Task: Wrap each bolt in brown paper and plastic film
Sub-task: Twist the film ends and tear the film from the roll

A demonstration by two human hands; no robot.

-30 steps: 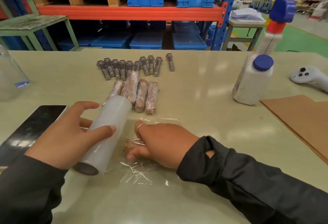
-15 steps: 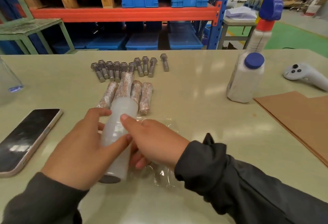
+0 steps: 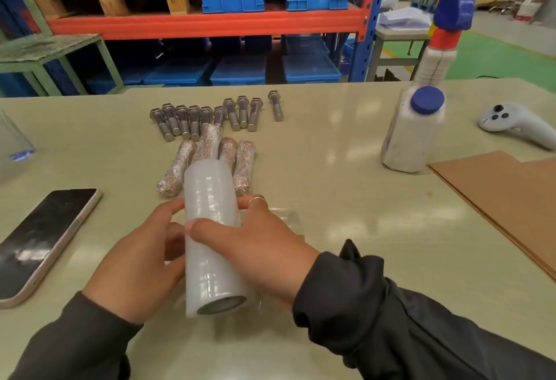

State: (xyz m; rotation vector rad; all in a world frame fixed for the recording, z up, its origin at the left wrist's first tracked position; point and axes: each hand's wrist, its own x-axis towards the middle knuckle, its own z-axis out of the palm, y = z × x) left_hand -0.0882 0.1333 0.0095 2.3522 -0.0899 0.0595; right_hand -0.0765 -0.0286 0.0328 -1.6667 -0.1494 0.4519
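I hold a white roll of plastic film (image 3: 210,229) lengthwise above the table, its open core end toward me. My left hand (image 3: 135,265) grips its left side and my right hand (image 3: 255,247) grips its right side with the thumb across the top. A loose sheet of clear film (image 3: 285,217) lies under and beyond my right hand. Several wrapped bolts (image 3: 243,166) lie side by side just behind the roll. Further back sits a row of several bare steel bolts (image 3: 192,117). Sheets of brown paper (image 3: 496,193) lie at the right.
A phone (image 3: 45,238) lies face up at the left. A white bottle with a blue cap (image 3: 412,136) and a spray bottle (image 3: 439,48) stand at the right, with a white controller (image 3: 517,123) beyond. A clear container (image 3: 12,145) is at the far left edge.
My right hand left the film-covered bundle on the table and came up onto the roll. The roll turned from slanted to pointing straight at me, now held by both hands.
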